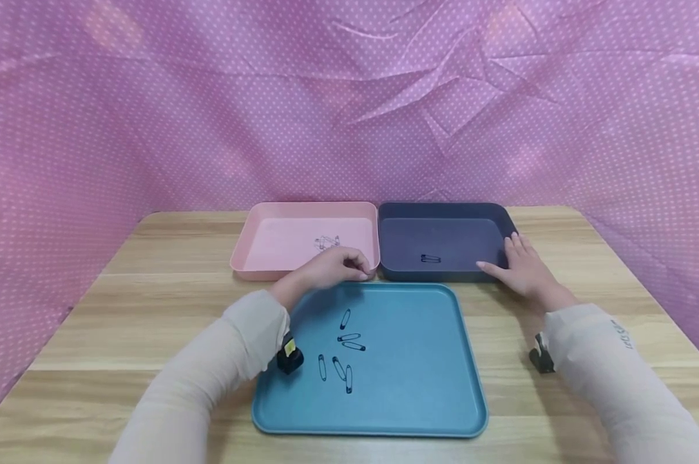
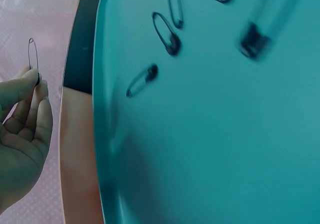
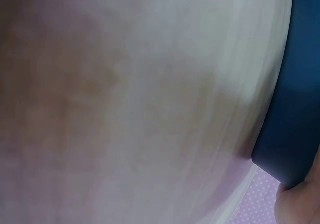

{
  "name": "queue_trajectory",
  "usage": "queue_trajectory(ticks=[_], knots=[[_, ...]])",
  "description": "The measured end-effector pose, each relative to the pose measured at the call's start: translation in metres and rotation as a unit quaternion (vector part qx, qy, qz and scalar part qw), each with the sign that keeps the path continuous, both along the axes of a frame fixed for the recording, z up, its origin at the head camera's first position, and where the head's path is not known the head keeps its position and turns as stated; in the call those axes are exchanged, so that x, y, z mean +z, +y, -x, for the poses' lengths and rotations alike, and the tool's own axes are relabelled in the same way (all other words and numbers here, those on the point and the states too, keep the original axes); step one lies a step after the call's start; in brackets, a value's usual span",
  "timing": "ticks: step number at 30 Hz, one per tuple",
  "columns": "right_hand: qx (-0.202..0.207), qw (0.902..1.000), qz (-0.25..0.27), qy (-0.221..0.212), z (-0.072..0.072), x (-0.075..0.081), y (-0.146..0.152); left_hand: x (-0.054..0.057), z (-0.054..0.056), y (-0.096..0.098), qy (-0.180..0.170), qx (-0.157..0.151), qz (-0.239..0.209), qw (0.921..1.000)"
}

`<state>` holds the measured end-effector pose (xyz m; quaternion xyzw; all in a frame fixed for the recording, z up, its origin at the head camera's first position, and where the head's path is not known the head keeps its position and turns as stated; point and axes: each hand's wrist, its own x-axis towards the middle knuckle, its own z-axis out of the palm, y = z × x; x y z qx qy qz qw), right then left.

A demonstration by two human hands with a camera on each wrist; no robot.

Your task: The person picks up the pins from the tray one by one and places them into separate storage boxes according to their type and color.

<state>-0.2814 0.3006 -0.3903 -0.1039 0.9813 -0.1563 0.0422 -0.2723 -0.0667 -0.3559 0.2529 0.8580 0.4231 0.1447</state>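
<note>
My left hand (image 1: 333,267) pinches a black safety pin (image 2: 30,52) by its capped end between thumb and fingertips, the wire loop pointing up in the left wrist view. This hand hovers by the front right corner of the pink tray (image 1: 276,235), above the far edge of the blue tray (image 1: 410,386). Several safety pins (image 1: 354,346) lie scattered on the blue tray's left half. My right hand (image 1: 523,269) rests, fingers spread, at the right front corner of the dark navy tray (image 1: 465,238), where a couple of black safety pins (image 1: 431,258) lie.
A small cluster of safety pins (image 1: 327,242) lies in the pink tray. Both back trays stand side by side on the wooden table (image 1: 169,290), right behind the blue tray. A pink dotted cloth (image 1: 303,129) hangs behind the table and along its sides.
</note>
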Motion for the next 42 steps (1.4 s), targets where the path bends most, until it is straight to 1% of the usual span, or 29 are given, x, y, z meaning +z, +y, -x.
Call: queue_trajectory(ticks=[6, 8, 11, 14, 16, 18, 21, 23, 24, 26, 30, 31, 33, 37, 39, 42], knots=[[0.0, 1.0, 0.003, -0.002, 0.001, 0.003, -0.001, -0.003, 0.012, 0.02, -0.035, 0.048, -0.021, 0.998], [0.0, 1.0, 0.003, -0.001, 0.002, 0.003, 0.0, -0.003, 0.016, 0.027, -0.053, 0.063, -0.029, 0.9961], [-0.001, 1.0, 0.001, -0.004, 0.002, 0.003, 0.0, -0.002, 0.024, 0.038, -0.07, 0.08, -0.034, 0.9937], [-0.001, 1.0, 0.0, -0.005, 0.003, 0.003, 0.0, -0.003, 0.03, 0.048, -0.09, 0.104, -0.047, 0.9894], [-0.002, 1.0, -0.001, -0.006, 0.003, 0.003, 0.0, -0.004, 0.035, 0.056, -0.104, 0.123, -0.068, 0.9846], [-0.002, 1.0, -0.001, -0.006, 0.002, 0.003, 0.0, -0.005, 0.039, 0.063, -0.126, 0.143, -0.106, 0.976], [-0.002, 1.0, -0.002, -0.006, 0.002, 0.004, 0.0, -0.007, 0.045, 0.075, -0.146, 0.169, -0.151, 0.9631], [-0.002, 1.0, -0.003, -0.007, 0.001, 0.004, -0.001, -0.008, 0.049, 0.081, -0.152, 0.186, -0.159, 0.9576], [-0.003, 1.0, -0.003, -0.008, 0.001, 0.005, -0.001, -0.007, 0.05, 0.084, -0.148, 0.194, -0.154, 0.9575], [-0.004, 0.9999, -0.002, -0.009, 0.0, 0.005, -0.001, -0.007, 0.053, 0.09, -0.131, 0.206, -0.133, 0.9606], [-0.005, 1.0, -0.002, -0.008, 0.0, 0.005, -0.002, -0.008, 0.061, 0.099, -0.078, 0.213, -0.092, 0.9695], [-0.005, 1.0, -0.002, -0.007, 0.0, 0.005, -0.002, -0.009, 0.063, 0.102, -0.068, 0.216, -0.085, 0.9704], [-0.005, 1.0, -0.003, -0.005, 0.0, 0.004, -0.002, -0.011, 0.066, 0.106, -0.059, 0.224, -0.081, 0.9695], [-0.006, 1.0, -0.005, -0.004, 0.001, 0.003, -0.002, -0.014, 0.067, 0.116, -0.059, 0.255, -0.07, 0.9627], [-0.006, 1.0, -0.006, -0.003, 0.001, 0.002, -0.002, -0.015, 0.067, 0.121, -0.058, 0.272, -0.051, 0.9591], [-0.004, 1.0, -0.005, -0.001, 0.0, 0.001, -0.001, -0.019, 0.071, 0.127, -0.057, 0.289, -0.016, 0.9555]])
